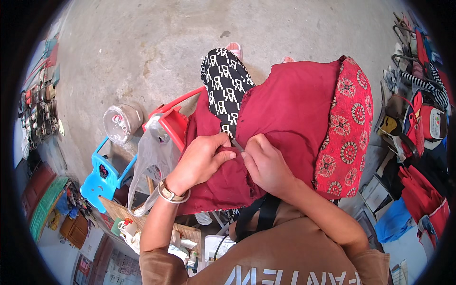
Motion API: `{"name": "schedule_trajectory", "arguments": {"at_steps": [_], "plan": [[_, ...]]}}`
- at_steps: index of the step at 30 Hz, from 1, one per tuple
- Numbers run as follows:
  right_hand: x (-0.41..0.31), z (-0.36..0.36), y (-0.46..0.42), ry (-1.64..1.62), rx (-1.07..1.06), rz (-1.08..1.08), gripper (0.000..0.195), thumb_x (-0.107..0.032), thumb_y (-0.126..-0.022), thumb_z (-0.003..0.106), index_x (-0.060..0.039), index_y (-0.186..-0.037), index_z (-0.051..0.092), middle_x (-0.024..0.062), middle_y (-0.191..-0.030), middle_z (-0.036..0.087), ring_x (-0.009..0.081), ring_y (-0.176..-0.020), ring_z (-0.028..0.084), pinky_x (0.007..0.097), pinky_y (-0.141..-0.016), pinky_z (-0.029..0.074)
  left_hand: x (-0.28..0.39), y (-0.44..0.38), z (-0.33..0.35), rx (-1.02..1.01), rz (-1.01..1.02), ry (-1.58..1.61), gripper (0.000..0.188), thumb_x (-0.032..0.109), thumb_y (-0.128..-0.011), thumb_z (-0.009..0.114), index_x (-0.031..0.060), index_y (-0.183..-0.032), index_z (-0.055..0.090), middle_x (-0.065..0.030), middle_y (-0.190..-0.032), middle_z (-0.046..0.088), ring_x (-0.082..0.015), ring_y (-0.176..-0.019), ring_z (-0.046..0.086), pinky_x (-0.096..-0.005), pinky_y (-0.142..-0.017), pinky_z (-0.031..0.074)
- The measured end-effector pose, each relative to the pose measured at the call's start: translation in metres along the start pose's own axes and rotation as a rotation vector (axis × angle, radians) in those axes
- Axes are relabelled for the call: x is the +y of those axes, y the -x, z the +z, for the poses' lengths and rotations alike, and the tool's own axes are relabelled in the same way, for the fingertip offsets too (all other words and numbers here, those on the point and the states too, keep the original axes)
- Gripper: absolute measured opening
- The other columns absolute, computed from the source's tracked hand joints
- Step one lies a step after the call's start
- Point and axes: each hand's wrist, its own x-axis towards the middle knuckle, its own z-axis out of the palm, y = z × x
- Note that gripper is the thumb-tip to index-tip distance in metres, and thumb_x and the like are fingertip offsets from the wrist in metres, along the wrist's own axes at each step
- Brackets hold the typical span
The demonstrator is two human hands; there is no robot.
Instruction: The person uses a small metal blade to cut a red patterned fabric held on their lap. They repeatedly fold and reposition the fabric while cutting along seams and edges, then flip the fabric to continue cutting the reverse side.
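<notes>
A dark red cloth (285, 96) with frayed edges lies across my lap. Along its right side runs a brighter red section with printed round medallions (347, 142). My left hand (203, 160) pinches a fold of the dark red cloth between thumb and forefinger. Close beside it, my right hand (265, 164) has its fingers curled around a thin grey blade-like tool (237, 144), whose tip points towards the gap in the cloth. Most of that tool is hidden in the fingers. Black-and-white patterned trousers (228, 82) show through the gap.
To my left stand a red plastic chair (172, 124) with a translucent plastic bag (149, 153), a blue child's chair (101, 178) and a clear-lined bin (123, 123). A wooden board (188, 233) lies near my left elbow. Shoes and bags (415, 107) crowd the right. Concrete floor (160, 42) stretches ahead.
</notes>
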Motion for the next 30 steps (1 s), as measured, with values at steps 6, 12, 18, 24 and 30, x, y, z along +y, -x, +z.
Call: {"name": "schedule_trajectory", "arguments": {"at_steps": [6, 12, 18, 24, 30], "plan": [[-0.001, 0.0, 0.0, 0.046, -0.079, 0.007, 0.006, -0.001, -0.087, 0.055, 0.0023, -0.089, 0.051, 0.0183, -0.09, 0.048, 0.0383, -0.077, 0.057, 0.0445, -0.065, 0.046, 0.002, 0.004, -0.007, -0.012, 0.007, -0.032, 0.021, 0.013, -0.081, 0.07, -0.0003, -0.085, 0.054, -0.0208, -0.072, 0.057, -0.0418, -0.07, 0.055, -0.0434, -0.06, 0.043], [-0.002, 0.007, -0.005, 0.133, -0.123, 0.022, 0.008, -0.004, -0.086, 0.055, 0.0013, -0.087, 0.049, 0.0199, -0.089, 0.047, 0.0375, -0.074, 0.057, 0.045, -0.064, 0.049, 0.005, 0.007, -0.004, 0.015, 0.038, -0.056, 0.019, 0.012, -0.081, 0.069, 0.0002, -0.086, 0.055, -0.0204, -0.074, 0.059, -0.042, -0.072, 0.057, -0.0443, -0.061, 0.044], [0.002, 0.007, -0.001, 0.04, -0.114, -0.019, 0.009, -0.006, -0.086, 0.055, 0.0012, -0.087, 0.049, 0.0208, -0.089, 0.047, 0.0385, -0.074, 0.057, 0.0461, -0.064, 0.048, -0.001, 0.012, -0.007, 0.066, 0.082, -0.04, 0.016, 0.008, -0.083, 0.068, 0.0, -0.083, 0.054, -0.0138, -0.067, 0.054, -0.0232, -0.057, 0.049, -0.0334, -0.055, 0.042], [-0.001, 0.011, -0.01, 0.092, -0.142, 0.032, 0.009, -0.006, -0.087, 0.055, 0.0016, -0.087, 0.049, 0.0209, -0.09, 0.046, 0.0398, -0.076, 0.056, 0.0473, -0.067, 0.047, 0.004, 0.015, -0.007, 0.087, 0.014, -0.081, 0.017, 0.01, -0.081, 0.068, 0.0001, -0.083, 0.054, -0.0194, -0.073, 0.058, -0.0399, -0.068, 0.058, -0.0419, -0.059, 0.044], [0.008, 0.0, -0.003, -0.128, -0.118, 0.078, 0.01, -0.006, -0.089, 0.052, 0.002, -0.09, 0.047, 0.021, -0.089, 0.046, 0.0415, -0.079, 0.053, 0.0487, -0.069, 0.045, -0.004, 0.027, -0.001, 0.161, -0.072, 0.031, 0.01, 0.007, -0.086, 0.065, -0.0006, -0.084, 0.058, -0.0121, -0.072, 0.06, -0.0234, -0.06, 0.06, -0.0336, -0.053, 0.046]]}}
